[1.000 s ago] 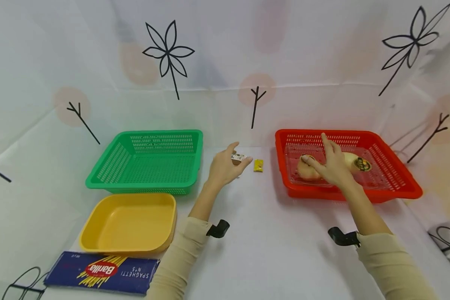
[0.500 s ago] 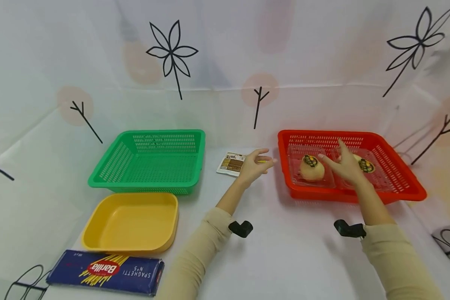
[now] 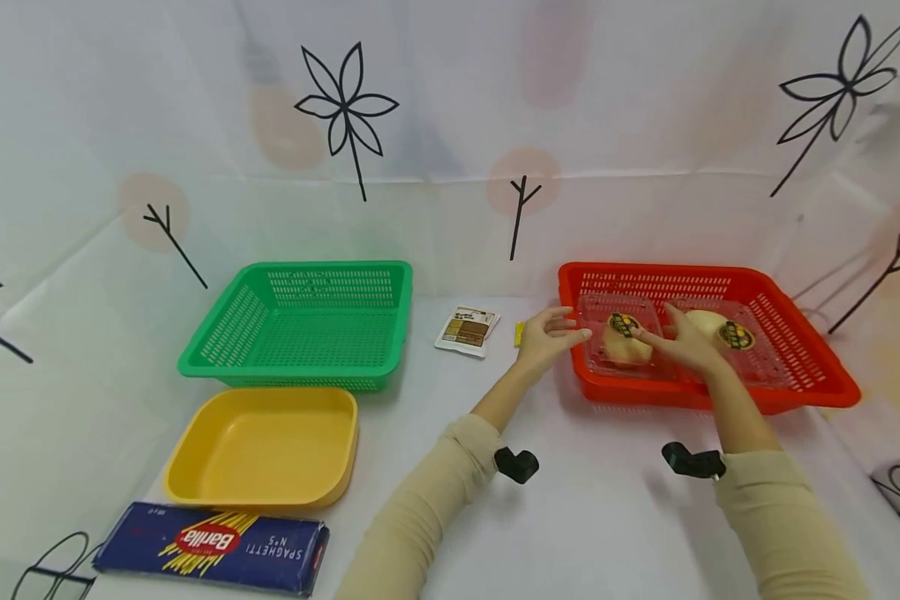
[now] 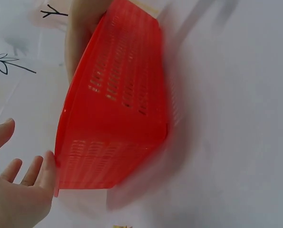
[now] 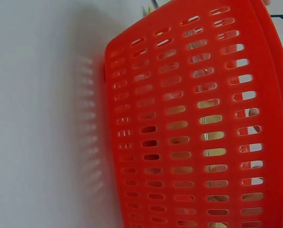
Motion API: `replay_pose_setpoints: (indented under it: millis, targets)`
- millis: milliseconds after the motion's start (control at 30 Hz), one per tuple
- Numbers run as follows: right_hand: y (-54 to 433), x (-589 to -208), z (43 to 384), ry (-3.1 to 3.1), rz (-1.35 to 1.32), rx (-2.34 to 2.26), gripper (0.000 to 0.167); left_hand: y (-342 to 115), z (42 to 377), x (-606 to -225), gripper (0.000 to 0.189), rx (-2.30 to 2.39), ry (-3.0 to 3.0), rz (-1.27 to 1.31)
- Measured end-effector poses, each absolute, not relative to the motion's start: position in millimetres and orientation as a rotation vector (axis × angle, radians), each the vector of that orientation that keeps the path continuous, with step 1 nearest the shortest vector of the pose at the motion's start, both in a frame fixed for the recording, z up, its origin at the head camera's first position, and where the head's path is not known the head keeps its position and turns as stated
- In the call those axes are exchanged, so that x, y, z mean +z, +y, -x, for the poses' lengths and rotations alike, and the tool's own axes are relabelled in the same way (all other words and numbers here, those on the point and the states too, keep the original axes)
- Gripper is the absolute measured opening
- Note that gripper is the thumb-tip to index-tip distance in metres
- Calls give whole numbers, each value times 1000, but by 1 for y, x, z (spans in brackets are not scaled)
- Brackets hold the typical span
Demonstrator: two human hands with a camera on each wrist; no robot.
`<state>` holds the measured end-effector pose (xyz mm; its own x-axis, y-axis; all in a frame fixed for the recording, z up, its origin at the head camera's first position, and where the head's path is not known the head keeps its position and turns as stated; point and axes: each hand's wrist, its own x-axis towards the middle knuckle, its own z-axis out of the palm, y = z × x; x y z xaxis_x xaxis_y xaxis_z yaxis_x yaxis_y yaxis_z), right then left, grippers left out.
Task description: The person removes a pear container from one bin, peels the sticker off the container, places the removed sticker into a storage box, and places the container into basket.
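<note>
In the head view my left hand (image 3: 546, 340) is at the left rim of the red basket (image 3: 810, 392), fingers fairly straight and thumb apart. The left wrist view shows its fingertips at the rim. My right hand (image 3: 686, 342) reaches down into that basket, thumb over the right part of a clear plastic box (image 3: 596, 354) with a round pale item and a black-and-yellow label. Whether it grips the box cannot be made out. To its right lies a second clear box (image 3: 768, 358) with a similar item. The right wrist view shows only the basket's slotted side (image 5: 198, 123).
A white-and-brown packet (image 3: 467, 331) lies left of my left hand, which partly covers a small yellow packet (image 3: 519, 333). Further left are a green basket (image 3: 288, 375), a yellow tray (image 3: 262, 492) and a blue spaghetti box (image 3: 277, 546).
My left hand has moved right, from over the white-and-brown packet to the red basket's rim. My right hand has lowered beside the left clear box, its fingers closer in.
</note>
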<state>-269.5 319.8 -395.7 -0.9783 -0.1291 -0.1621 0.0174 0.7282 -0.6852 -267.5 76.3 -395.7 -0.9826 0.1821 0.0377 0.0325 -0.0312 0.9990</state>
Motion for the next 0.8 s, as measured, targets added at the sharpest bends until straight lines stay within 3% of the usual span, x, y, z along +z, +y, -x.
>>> replay_pose_setpoints:
  millis: [500,800]
  targets:
    - [323,-399,273,2683,105,-1091,93,101,261,-388,53,1949,2192,-401]
    - [325,-399,272,2645,138,-1157,89,130,254,-379,60,1883,2202,-159]
